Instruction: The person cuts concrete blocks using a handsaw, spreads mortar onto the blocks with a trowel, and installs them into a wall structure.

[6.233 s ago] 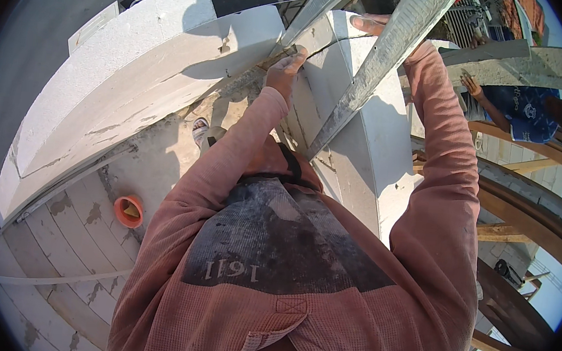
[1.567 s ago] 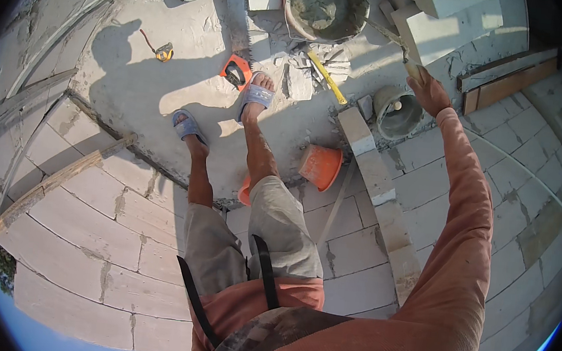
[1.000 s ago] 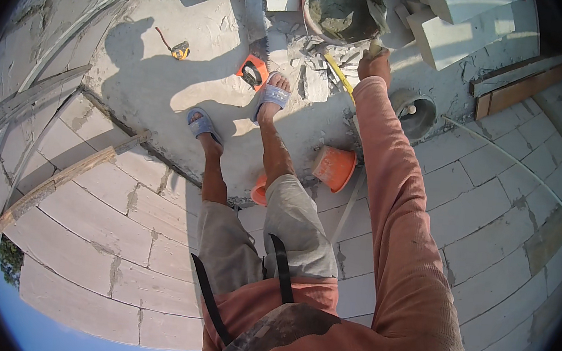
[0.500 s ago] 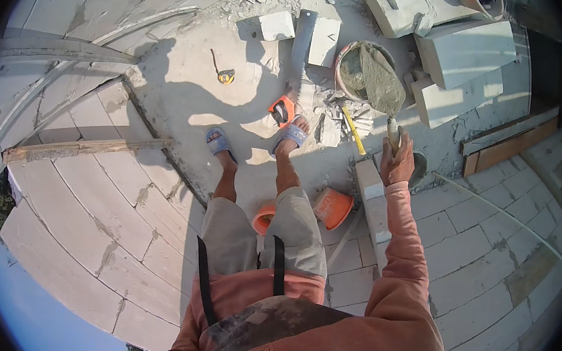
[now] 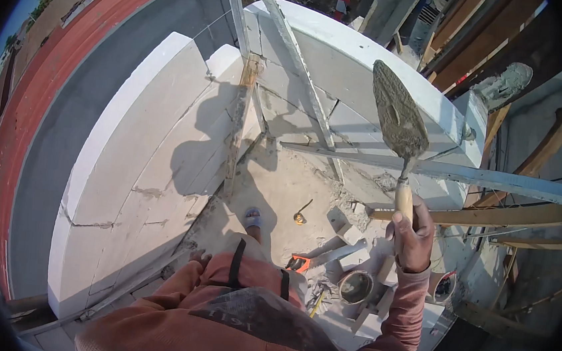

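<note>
My right hand (image 5: 412, 235) is closed round the wooden handle of a pointed trowel (image 5: 400, 112), raised at the right with its tip away from me. Wet grey mortar covers the blade. My left hand (image 5: 200, 258) hangs low beside my waist, close to the left block wall (image 5: 135, 156); its fingers show only in part, loosely apart, and no held thing is visible. Below the right hand, on the floor, a bucket (image 5: 356, 287) stands among pale block pieces. An orange-handled saw (image 5: 297, 264) and a yellow-handled tool (image 5: 316, 304) lie nearby.
Ahead, a second pale block wall (image 5: 350, 68) curves across, with a lump of mortar (image 5: 508, 82) near its right end. Slanting braces (image 5: 298, 57) and a long horizontal bar (image 5: 481, 178) cross the space. A tape measure (image 5: 299, 218) lies on the floor. Wooden beams stand at right.
My right hand has lifted the mortar-laden trowel away from the bucket. My view has swung up and left toward the walls, and my left hand has come into sight.
</note>
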Tool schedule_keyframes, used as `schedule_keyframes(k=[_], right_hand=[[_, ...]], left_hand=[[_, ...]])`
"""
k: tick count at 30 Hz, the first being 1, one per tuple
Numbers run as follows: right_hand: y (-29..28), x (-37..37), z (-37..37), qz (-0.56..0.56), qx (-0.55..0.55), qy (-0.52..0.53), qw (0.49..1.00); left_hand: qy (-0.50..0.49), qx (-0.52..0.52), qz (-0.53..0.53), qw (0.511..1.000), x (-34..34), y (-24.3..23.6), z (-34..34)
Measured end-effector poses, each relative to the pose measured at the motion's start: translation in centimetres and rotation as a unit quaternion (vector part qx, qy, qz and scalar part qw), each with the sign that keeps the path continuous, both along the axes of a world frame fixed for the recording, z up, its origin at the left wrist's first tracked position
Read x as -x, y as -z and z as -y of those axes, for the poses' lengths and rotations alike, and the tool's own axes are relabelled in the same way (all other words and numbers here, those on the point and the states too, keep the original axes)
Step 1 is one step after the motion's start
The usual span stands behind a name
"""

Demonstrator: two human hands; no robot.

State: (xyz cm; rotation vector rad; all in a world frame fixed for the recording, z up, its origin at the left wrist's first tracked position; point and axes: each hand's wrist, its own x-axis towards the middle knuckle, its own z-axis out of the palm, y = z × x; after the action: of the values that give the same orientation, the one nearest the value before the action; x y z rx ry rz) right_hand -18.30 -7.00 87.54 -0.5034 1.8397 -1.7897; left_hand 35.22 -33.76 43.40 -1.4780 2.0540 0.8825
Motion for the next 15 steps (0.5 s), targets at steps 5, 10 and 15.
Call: schedule_keyframes(k=[5,10,15], right_hand=[[-6.8,11.2,15.3,-0.015,0.033,-0.111,0.993],[-7.8,20.9,26.6,0.063,-0.013,-0.202,0.977],[-8.0,25.6,35.1,0.064,-0.114,-0.276,0.952]], left_hand=[[-0.268,-0.038,-0.008,0.963,0.5,1.2,3.6],[-0.418,-0.16,-0.014,0.894,-0.5,1.3,1.9],[0.097,-0.242,0.196,0.945,-2.1,5.4,-3.3]])
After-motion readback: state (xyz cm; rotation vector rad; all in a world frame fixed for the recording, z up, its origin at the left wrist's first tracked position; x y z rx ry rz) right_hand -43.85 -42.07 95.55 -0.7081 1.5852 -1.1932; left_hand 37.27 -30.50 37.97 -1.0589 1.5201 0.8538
